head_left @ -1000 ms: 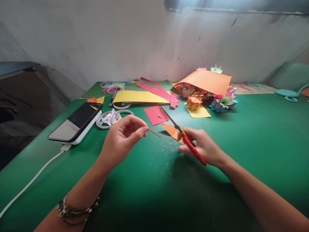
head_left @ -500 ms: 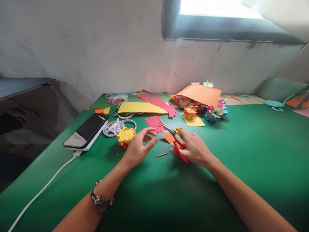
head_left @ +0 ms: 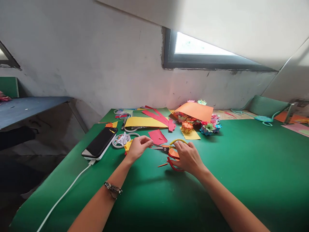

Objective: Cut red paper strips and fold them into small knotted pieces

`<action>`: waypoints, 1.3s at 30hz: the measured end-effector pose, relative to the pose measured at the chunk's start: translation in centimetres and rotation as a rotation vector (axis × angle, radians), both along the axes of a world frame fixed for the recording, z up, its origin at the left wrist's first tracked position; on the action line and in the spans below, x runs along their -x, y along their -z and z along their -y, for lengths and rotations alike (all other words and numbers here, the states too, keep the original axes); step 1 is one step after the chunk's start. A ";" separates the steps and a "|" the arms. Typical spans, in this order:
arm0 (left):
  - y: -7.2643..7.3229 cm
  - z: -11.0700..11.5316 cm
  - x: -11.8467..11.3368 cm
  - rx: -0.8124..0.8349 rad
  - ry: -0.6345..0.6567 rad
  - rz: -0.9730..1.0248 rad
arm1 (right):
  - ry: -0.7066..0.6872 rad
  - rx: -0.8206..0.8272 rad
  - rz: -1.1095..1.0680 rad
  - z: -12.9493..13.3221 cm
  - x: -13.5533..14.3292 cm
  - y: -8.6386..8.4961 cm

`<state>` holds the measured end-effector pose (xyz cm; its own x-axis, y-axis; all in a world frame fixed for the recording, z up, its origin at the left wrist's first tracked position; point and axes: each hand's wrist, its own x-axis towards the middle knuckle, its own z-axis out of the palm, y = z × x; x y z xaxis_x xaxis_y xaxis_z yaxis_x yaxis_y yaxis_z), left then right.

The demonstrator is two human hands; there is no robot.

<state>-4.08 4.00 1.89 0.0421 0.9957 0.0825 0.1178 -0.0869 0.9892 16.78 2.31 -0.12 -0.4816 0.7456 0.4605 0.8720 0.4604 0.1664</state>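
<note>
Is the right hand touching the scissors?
Touching. The head view shows the right hand holding the scissors by their spread yellow and red handles.

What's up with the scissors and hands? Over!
Right hand: holding scissors, open. Left hand: at their tips, grip unclear. Orange stick: on table. Maybe in the way: orange paper, partly hidden by scissors.

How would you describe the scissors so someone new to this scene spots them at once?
Start with the large green table and go to the person's right grip, near the middle of the picture. The scissors are in it, blades pointing left. Metal blades, one yellow handle and one red handle set them apart from the plain red paper and orange paper nearby.
</note>
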 end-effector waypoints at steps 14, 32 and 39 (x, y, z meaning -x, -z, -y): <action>-2.0 2.1 -2.6 0.037 0.063 0.271 | 0.110 0.622 -0.710 0.1 4.1 -3.3; -3.0 0.4 -0.7 0.000 0.133 -0.004 | -0.249 0.580 -1.096 -1.6 8.2 -3.3; -5.0 -5.3 7.5 -0.175 -0.347 -0.990 | -0.119 0.491 -0.887 -3.3 1.9 -1.3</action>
<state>-11.59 9.26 6.92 -0.1149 0.9439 0.3097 0.9091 -0.0258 0.4159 14.91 5.62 1.20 -0.1989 0.9179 0.3433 0.5336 0.3952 -0.7477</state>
